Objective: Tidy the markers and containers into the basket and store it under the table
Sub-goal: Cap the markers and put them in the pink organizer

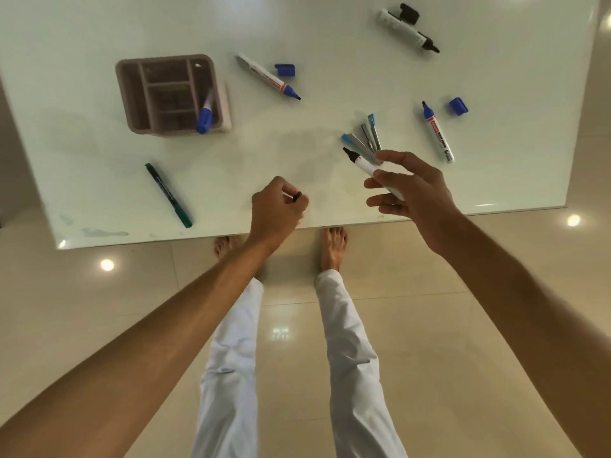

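While the right hand (410, 190) has its grip clamped on an uncapped black-tipped white marker (363, 165), the left hand (276, 206) pinches a small black cap (297, 195) (barely showing) above the glossy white counter (99, 200); the dusty-pink compartmented plastic basket (132, 94) holds one blue-capped marker (205, 117).

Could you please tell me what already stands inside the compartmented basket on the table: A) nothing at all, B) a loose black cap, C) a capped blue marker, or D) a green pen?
C: a capped blue marker stands tilted in a right-hand compartment of the basket, while the green pen lies on the table.
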Tool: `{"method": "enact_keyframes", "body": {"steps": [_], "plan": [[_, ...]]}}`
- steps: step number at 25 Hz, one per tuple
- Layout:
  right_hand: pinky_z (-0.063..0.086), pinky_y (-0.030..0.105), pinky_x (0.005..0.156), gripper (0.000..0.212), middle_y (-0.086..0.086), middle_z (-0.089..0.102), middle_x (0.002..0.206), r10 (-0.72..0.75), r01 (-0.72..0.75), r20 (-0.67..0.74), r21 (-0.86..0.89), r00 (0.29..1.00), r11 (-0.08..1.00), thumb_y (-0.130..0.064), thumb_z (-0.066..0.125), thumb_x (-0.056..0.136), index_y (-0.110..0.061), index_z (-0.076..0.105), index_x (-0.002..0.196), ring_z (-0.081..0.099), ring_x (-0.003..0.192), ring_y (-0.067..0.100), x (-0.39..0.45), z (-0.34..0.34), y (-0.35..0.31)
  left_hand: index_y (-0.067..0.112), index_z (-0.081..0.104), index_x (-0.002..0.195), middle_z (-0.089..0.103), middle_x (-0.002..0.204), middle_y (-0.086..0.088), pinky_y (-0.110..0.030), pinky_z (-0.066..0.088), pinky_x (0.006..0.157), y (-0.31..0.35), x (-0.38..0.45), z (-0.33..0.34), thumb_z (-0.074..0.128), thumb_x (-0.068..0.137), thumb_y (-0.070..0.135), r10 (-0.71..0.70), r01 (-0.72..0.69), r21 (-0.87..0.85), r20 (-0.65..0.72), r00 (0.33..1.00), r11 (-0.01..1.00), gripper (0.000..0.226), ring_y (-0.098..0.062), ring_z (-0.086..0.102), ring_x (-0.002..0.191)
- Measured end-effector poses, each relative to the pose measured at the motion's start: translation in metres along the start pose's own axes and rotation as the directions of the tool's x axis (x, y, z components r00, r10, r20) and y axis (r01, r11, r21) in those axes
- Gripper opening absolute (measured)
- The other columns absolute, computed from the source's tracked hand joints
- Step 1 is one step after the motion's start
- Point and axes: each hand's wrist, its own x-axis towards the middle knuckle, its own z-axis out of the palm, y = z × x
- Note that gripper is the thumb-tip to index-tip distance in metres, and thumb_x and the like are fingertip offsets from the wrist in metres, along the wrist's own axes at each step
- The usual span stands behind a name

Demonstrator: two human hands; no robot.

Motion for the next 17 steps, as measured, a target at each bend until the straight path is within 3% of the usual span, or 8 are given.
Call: {"method": "enact_keyframes", "body": {"steps": [2, 4, 7, 10, 14, 17], "plan": [[0.064, 0.032, 0.078, 0.028, 0.007, 0.083, 0.106, -0.051, 0.051, 0.034, -0.014, 0.998, 0.999, -0.022, 0.069, 0.102, -0.033, 0.077, 0.126, 0.081, 0.082, 0.023, -0.008, 0.007, -0.003, -0.001, 0.069, 0.107, 0.077, 0.096, -0.018, -0.035, 0.069, 0.076, 0.013, -0.006, -0.014, 0.077, 0.094, 0.013, -0.211, 0.204, -0.384, 0.026, 0.977, 0.901, 0.021, -0.028, 0.083, 0.079], [0.062, 0.031, 0.076, 0.026, 0.012, 0.081, 0.107, -0.089, 0.089, 0.054, -0.002, 0.995, 0.996, -0.019, 0.068, 0.103, -0.028, 0.079, 0.125, 0.078, 0.08, 0.02, -0.019, 0.017, -0.005, -0.001, 0.074, 0.112, 0.074, 0.093, -0.011, -0.029, 0.067, 0.085, 0.024, -0.007, -0.032, 0.077, 0.096, 0.013, -0.205, 0.216, -0.517, 0.079, 0.976, 0.828, 0.021, -0.022, 0.082, 0.082], [0.061, 0.029, 0.075, 0.026, 0.015, 0.08, 0.106, -0.136, 0.134, 0.051, 0.036, 0.989, 0.99, -0.016, 0.066, 0.105, -0.024, 0.08, 0.125, 0.071, 0.077, 0.019, -0.035, 0.037, -0.009, 0.009, 0.074, 0.12, 0.079, 0.098, -0.002, -0.018, 0.062, 0.081, 0.035, -0.012, -0.069, 0.072, 0.102, 0.023, -0.077, 0.092, -0.469, 0.05, 0.996, 0.878, 0.023, -0.008, 0.076, 0.078], [0.058, 0.027, 0.073, 0.026, 0.015, 0.078, 0.104, -0.2, 0.2, 0.072, 0.018, 0.977, 0.98, -0.016, 0.065, 0.106, -0.023, 0.08, 0.125, 0.064, 0.073, 0.017, -0.047, 0.058, -0.018, 0.014, 0.068, 0.121, 0.083, 0.101, 0.003, -0.02, 0.06, 0.072, 0.031, -0.012, -0.1, 0.067, 0.105, 0.034, -0.025, 0.008, -0.344, -0.044, 0.999, 0.939, 0.026, -0.002, 0.073, 0.07], [0.046, 0.031, 0.064, 0.026, 0.007, 0.079, 0.095, -0.276, 0.283, 0.137, -0.036, 0.951, 0.958, -0.019, 0.065, 0.106, -0.03, 0.081, 0.123, 0.051, 0.068, 0.017, -0.056, 0.087, -0.031, 0.016, 0.08, 0.103, 0.081, 0.087, 0.003, -0.019, 0.058, 0.064, 0.027, -0.007, -0.139, 0.069, 0.102, 0.045, -0.069, 0.102, -0.51, 0.084, 0.994, 0.854, 0.032, -0.004, 0.069, 0.065], [0.038, 0.024, 0.056, 0.026, 0.003, 0.077, 0.091, -0.27, 0.284, 0.179, -0.056, 0.946, 0.957, -0.019, 0.062, 0.107, -0.032, 0.081, 0.12, 0.042, 0.064, 0.013, -0.057, 0.102, -0.04, 0.022, 0.083, 0.095, 0.074, 0.077, 0.006, -0.019, 0.057, 0.062, 0.021, -0.008, -0.154, 0.072, 0.096, 0.054, 0.036, 0.021, -0.447, 0.119, 0.992, 0.894, 0.034, -0.006, 0.068, 0.064]]}}
